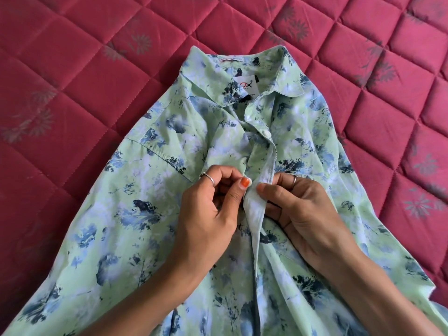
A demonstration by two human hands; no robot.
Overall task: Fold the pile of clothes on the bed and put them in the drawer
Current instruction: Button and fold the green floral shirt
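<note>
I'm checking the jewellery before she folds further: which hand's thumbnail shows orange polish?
The left hand: its orange thumbnail presses the shirt placket. The right hand's thumbnail isn't visible.

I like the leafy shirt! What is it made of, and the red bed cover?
The shirt looks like thin, matte woven cloth, perhaps cotton: it wrinkles softly. The bed cover looks like padded quilted fabric with a slight sheen: stitched diamonds puff up.
</note>
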